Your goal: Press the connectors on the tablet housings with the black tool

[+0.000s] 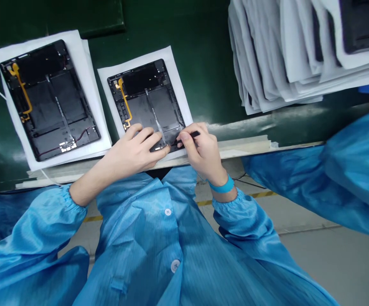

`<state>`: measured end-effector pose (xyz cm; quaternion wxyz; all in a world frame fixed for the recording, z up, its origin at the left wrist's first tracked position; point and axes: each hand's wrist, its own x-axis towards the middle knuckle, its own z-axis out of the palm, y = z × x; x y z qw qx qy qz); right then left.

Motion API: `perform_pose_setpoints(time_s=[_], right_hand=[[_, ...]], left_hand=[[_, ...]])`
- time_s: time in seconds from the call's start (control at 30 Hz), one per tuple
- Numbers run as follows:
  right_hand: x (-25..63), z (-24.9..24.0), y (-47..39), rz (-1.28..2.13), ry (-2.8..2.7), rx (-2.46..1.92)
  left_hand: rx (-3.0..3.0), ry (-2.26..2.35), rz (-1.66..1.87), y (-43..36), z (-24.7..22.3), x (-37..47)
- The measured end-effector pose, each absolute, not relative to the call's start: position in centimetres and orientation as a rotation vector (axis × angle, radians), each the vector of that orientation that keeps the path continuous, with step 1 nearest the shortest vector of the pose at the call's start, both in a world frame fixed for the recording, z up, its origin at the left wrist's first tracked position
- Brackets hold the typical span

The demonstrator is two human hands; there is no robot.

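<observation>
An opened black tablet housing (168, 106) lies on a white sheet (179, 89) near the table's front edge, with an orange flex cable (126, 104) along its left side. My left hand (136, 148) rests on the housing's lower edge, fingers spread and slightly bent. In my right hand (201, 148), thumb and fingers are closed round a thin black tool (194, 134). The tool's tip is at the lower right corner of the housing, close to my left fingertips. What the tip touches is too small to tell.
Another opened housing (49, 102) lies on white sheets (90, 76) at the left. A tall stack of white sheets (267, 55) with black housings (365, 25) stands back right. Another person's blue sleeve (359, 165) is at the right.
</observation>
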<state>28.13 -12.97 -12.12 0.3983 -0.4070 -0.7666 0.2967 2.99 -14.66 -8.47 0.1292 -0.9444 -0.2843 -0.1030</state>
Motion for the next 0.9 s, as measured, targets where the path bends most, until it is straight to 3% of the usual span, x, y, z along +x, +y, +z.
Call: perform_pose_setpoints(time_s=[0.9], right_hand=[[28.10, -11.94, -13.12, 0.760, -1.903, -1.056]], left_hand=[[-2.897, -0.945, -0.382, -14.14, -9.00, 2.83]])
